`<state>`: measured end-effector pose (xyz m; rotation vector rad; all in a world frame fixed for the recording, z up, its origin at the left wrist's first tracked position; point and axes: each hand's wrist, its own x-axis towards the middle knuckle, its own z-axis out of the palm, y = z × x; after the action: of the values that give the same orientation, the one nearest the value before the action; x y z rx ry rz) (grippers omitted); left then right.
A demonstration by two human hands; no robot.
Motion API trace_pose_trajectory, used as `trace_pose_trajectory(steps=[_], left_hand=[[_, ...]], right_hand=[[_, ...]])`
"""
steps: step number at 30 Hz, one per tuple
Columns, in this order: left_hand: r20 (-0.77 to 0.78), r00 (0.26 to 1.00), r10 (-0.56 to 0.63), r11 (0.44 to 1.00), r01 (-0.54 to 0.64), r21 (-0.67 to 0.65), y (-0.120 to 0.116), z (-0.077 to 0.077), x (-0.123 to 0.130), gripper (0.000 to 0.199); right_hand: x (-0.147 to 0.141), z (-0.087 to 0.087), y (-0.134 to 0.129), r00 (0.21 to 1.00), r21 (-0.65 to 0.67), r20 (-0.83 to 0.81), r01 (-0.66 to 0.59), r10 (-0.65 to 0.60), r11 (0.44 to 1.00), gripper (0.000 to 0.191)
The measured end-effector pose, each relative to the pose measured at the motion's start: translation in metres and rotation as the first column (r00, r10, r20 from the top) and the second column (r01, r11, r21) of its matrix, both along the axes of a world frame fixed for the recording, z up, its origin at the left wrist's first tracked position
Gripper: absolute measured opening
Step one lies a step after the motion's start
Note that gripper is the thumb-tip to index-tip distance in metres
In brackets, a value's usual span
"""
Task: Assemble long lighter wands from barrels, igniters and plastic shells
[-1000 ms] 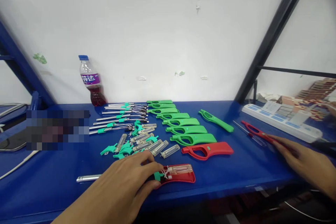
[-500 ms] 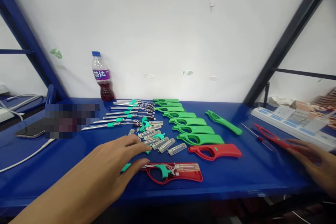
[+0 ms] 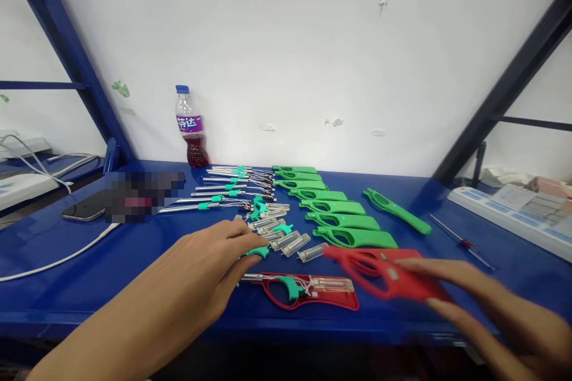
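Close to the front edge lies an open red lighter shell half [image 3: 353,303], fitted with a metal tube, a teal trigger, white wires and a clear fuel tank [image 3: 333,285]. Just above its left end is my left hand [image 3: 218,256], thumb and forefinger pinched at a small loose teal trigger [image 3: 259,252]; its other fingers are partly hidden. My right hand [image 3: 473,292], blurred by motion, grips another red shell half [image 3: 411,283] by its handle. That half is raised and overlaps a further red shell [image 3: 404,253] behind it. Several clear fuel tanks [image 3: 296,244] lie beyond my left hand.
Green shell halves [image 3: 353,238] are lined up mid-table, one [image 3: 397,211] lying apart. Metal tubes with wires [image 3: 185,208] are left of them. A screwdriver [image 3: 469,246] and a power strip [image 3: 509,220] lie right; a drink bottle [image 3: 190,125], phone [image 3: 84,205] and white cable [image 3: 67,274] left.
My right hand has brought the red shell half leftward from beside the screwdriver to near the assembled half. My left hand has shifted slightly up from the tube to the loose trigger. The view has turned left.
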<state>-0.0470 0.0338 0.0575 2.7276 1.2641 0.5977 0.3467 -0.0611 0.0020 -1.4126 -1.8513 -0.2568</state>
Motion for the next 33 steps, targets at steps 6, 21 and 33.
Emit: trace_pose_trajectory(steps=[6, 21, 33], left_hand=[[-0.031, 0.999, -0.009, 1.0, 0.009, 0.018, -0.001, 0.001, -0.001, 0.036], [-0.12, 0.991, -0.061, 0.986, 0.042, -0.16, 0.005, -0.019, 0.003, 0.027], [-0.093, 0.991, -0.099, 0.989, 0.087, -0.119, 0.014, -0.032, 0.004, 0.022]], right_hand=[[-0.065, -0.021, 0.017, 0.938, -0.096, 0.179, -0.283, 0.296, 0.954, 0.047], [-0.074, -0.035, 0.034, 0.933, -0.217, 0.175, -0.275, 0.314, 0.937, 0.053], [-0.082, -0.026, 0.035, 0.93, -0.213, 0.056, -0.344, 0.363, 0.914, 0.04]])
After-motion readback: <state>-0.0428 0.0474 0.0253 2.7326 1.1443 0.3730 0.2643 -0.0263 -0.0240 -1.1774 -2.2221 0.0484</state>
